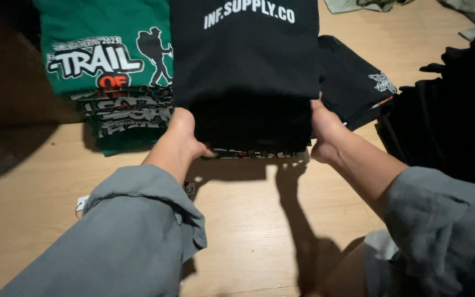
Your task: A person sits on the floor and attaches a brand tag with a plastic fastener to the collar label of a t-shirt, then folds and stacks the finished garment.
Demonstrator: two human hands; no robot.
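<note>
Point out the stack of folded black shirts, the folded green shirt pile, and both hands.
stack of folded black shirts (246,60), head view, top panel
folded green shirt pile (97,27), head view, top shirt
left hand (181,135), head view, back
right hand (325,132), head view, back

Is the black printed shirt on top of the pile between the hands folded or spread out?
Folded: the black printed shirt lies as a neat rectangle topping a stack, left hand and right hand gripping its sides.

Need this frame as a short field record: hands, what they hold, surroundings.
surface: light wooden floor
left hand: grips the left side of the stack of folded black printed shirts
right hand: grips the stack's right side
sleeves: grey, rolled back at both wrists
left of stack: pile of folded green printed shirts, touching it
right of stack: folded black garment with small white print
far right: heap of loose dark clothing
</note>
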